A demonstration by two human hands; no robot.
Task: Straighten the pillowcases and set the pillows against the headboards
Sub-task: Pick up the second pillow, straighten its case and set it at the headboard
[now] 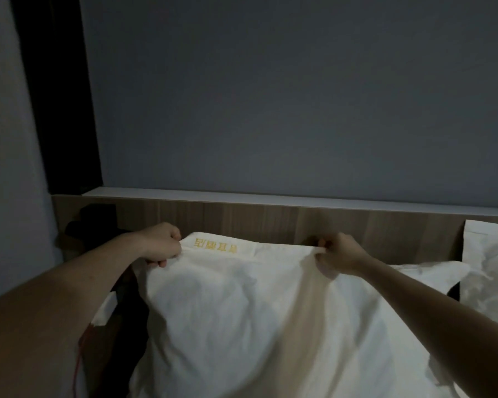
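Dim room: a grey-blue wall (270, 96) rises above a wooden headboard (270, 222) with a pale ledge. The left hand (160, 244) and right hand (338, 254) each pinch the white pillow's (242, 311) top edge, near the headboard. A second pillow (489, 262) leans at right.

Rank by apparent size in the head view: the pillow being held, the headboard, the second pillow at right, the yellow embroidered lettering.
1. Pillow being held
2. Headboard
3. Second pillow, cut off by the frame edge, so its true size is unsure
4. Yellow embroidered lettering
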